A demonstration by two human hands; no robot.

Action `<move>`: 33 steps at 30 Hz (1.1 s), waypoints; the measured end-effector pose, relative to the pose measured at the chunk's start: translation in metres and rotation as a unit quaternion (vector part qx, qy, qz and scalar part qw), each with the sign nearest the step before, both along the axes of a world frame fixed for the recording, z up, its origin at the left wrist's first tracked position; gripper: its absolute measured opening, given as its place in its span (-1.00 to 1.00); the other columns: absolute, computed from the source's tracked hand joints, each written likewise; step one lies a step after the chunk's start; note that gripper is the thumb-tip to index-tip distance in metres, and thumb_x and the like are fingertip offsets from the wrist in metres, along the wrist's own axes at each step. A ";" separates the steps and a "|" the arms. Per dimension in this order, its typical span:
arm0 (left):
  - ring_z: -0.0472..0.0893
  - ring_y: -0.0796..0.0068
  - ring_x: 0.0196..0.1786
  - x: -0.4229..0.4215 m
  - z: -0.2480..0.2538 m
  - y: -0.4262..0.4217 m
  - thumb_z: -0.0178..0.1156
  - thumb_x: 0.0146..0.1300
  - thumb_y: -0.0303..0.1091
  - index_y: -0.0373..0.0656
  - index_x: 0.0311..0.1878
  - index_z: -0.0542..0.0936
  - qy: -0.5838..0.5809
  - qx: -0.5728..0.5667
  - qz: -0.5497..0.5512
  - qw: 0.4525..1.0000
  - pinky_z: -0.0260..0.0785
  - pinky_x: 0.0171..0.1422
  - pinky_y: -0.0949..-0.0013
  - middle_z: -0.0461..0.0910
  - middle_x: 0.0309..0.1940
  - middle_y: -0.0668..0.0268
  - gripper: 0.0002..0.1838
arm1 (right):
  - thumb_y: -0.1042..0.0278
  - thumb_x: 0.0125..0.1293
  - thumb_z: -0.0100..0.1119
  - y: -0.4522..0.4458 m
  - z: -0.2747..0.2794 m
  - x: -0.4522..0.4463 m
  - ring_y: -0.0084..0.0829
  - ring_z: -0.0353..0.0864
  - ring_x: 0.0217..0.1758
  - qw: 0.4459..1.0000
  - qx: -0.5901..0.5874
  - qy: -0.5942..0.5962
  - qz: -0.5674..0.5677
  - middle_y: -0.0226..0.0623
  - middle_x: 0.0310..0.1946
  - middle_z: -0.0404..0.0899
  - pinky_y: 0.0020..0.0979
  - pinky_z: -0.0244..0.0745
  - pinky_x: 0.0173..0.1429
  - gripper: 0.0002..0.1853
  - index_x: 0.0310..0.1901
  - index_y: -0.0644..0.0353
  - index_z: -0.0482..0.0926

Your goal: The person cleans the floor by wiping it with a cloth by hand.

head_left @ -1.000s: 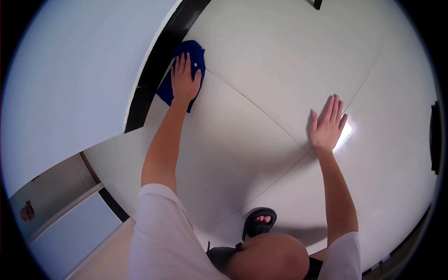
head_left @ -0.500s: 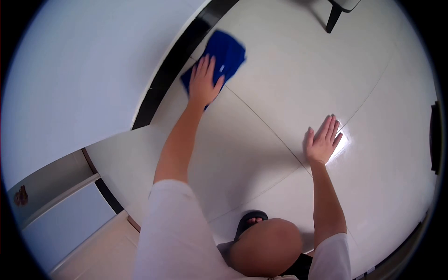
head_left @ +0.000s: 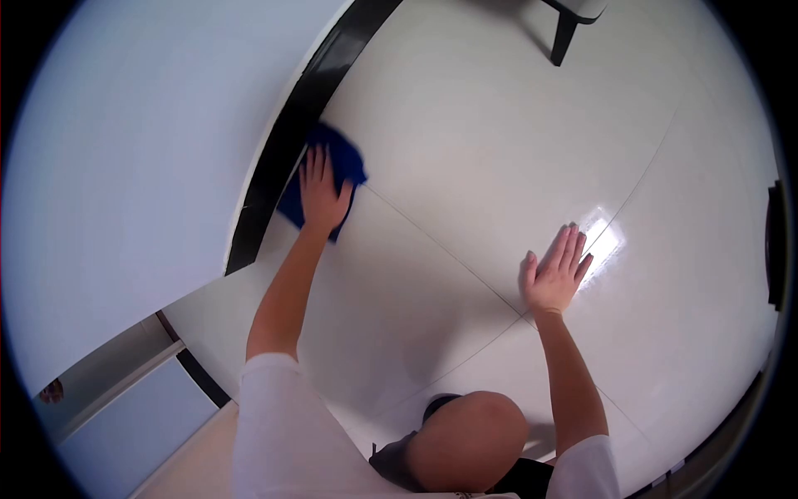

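Pale floor — blue cloth under and around the open left hand (right hand open).

I'm down on the floor of what looks like a home, with pale glossy tiles spreading under me, a white wall edged by a black baseboard at ten o'clock, and a dark furniture leg standing at one o'clock.
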State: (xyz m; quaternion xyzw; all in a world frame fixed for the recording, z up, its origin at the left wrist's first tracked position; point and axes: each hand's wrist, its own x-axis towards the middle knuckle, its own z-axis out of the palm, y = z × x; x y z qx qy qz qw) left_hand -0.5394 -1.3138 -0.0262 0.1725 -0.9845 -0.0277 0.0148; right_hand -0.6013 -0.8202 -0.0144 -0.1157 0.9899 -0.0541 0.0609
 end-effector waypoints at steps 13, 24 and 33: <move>-0.11 0.10 0.86 -0.322 0.012 0.131 -0.18 0.62 0.25 0.06 0.82 0.08 0.021 -0.012 0.127 0.992 -0.33 0.88 -0.17 -0.02 0.83 0.18 -0.16 | -0.15 0.49 0.11 0.024 0.033 -0.010 -0.06 -0.03 0.86 0.997 -0.054 -0.037 -0.027 -0.17 0.78 0.11 0.24 -0.34 0.84 -0.07 0.71 0.27 0.14; 0.02 0.05 0.82 -0.295 0.013 0.251 0.05 0.57 0.11 0.26 0.75 0.26 0.051 0.013 -0.152 0.987 -0.25 0.83 -0.25 0.13 0.79 0.18 -0.26 | -0.21 0.57 -0.07 0.013 0.034 -0.001 -0.11 -0.10 0.87 0.996 -0.042 -0.078 -0.030 -0.21 0.80 0.04 0.23 -0.37 0.84 -0.10 0.74 0.23 0.10; 0.00 0.12 0.83 -0.184 0.032 0.312 0.15 0.53 0.05 0.41 0.72 0.34 0.004 0.055 -0.274 0.960 -0.22 0.83 -0.23 0.15 0.79 0.28 -0.30 | -0.19 0.53 0.06 0.018 0.029 -0.001 -0.13 -0.03 0.86 0.996 -0.081 -0.022 -0.030 -0.21 0.78 0.10 0.29 -0.23 0.81 -0.10 0.72 0.22 0.16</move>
